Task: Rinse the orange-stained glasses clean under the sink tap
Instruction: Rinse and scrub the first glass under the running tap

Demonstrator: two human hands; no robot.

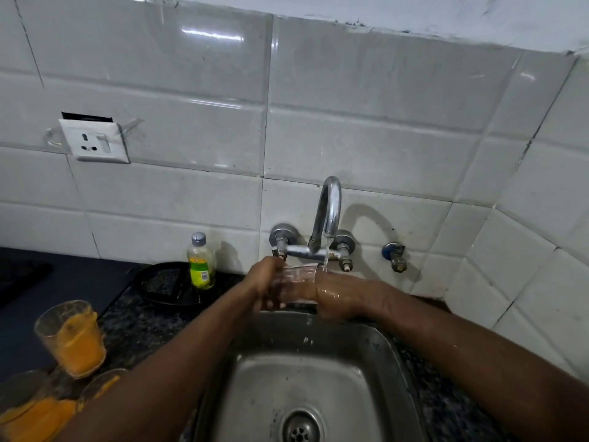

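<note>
Over the far rim of the stainless-steel sink (379, 346), we see a clear, ribbed drinking glass (296, 277) held on its side beneath the curved chrome tap (330, 205) — long axis left to right, mouth toward the right. The left hand (263, 282) grips the base end, fingers curled round it. The wet right hand (339, 296), nearer the stream, meets the mouth; we cannot tell whether its fingers wrap the rim or reach inside. More orange-stained clear glasses (71, 338) wait at the near left corner of the dark speckled stone counter (127, 327) — untouched, we judge.
</note>
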